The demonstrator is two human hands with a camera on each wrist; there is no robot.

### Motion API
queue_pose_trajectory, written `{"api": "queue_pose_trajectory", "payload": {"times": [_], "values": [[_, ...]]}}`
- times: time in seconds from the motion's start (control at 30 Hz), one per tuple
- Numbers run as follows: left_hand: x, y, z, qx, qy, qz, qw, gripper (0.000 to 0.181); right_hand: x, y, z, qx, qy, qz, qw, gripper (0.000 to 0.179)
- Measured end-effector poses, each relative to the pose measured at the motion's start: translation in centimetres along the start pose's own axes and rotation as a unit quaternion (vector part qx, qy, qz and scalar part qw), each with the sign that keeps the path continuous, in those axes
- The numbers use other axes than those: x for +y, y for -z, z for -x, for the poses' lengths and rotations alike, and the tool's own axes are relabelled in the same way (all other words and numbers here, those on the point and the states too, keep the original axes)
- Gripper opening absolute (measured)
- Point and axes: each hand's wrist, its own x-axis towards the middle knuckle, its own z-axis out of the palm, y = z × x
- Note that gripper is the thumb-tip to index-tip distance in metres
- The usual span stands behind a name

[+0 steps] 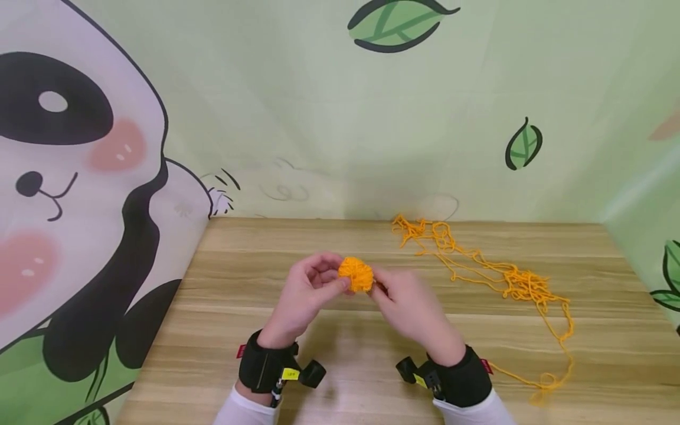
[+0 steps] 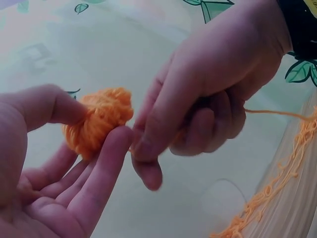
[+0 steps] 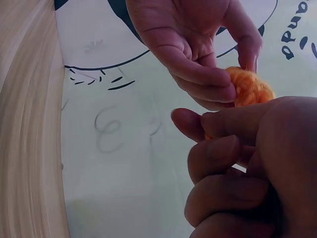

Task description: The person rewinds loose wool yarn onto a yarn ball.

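A small ball of orange yarn (image 1: 356,274) is raised above the table between both hands. My left hand (image 1: 308,292) pinches it between thumb and fingertips, and the wound strands (image 2: 96,121) show in the left wrist view. Just right of the ball, my right hand (image 1: 411,304) has its thumb and forefinger pressed together on the yarn strand close to the ball, its other fingers curled. From behind that hand the yarn strand (image 2: 277,112) runs off to the right. In the right wrist view the ball (image 3: 250,87) is partly covered by the right hand's fingers.
Loose, tangled orange yarn (image 1: 523,283) trails over the wooden table (image 1: 255,242) from its back edge down the right side. A backdrop with a panda (image 1: 122,147) and leaves stands behind and at the left. Both wrists wear black bands (image 1: 265,363) with small cameras.
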Motion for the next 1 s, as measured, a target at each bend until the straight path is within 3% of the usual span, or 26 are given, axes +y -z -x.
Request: {"api": "queue_pose_trajectory", "payload": {"times": [0.17, 0.5, 0.83, 1.0], "values": [[-0.3, 0.1, -0.1, 0.04, -0.002, -0.009, 0.9992, 0.025, -0.4, -0.4, 0.1, -0.029, 0.013, -0.001, 0.9995, 0.012], [-0.5, 0.2, -0.5, 0.088, -0.008, -0.002, 0.9961, 0.026, -1.1, -0.2, 0.4, -0.086, 0.035, 0.005, 0.9957, 0.013], [-0.7, 0.0, -0.4, 0.113, -0.007, -0.028, 0.9931, 0.026, -1.6, 0.0, 0.7, -0.106, 0.049, -0.005, 0.9932, 0.012], [-0.9, 0.1, -0.5, 0.117, -0.014, -0.08, 0.9898, 0.026, -2.0, 0.6, 0.8, -0.081, 0.068, -0.008, 0.9944, 0.011]]}}
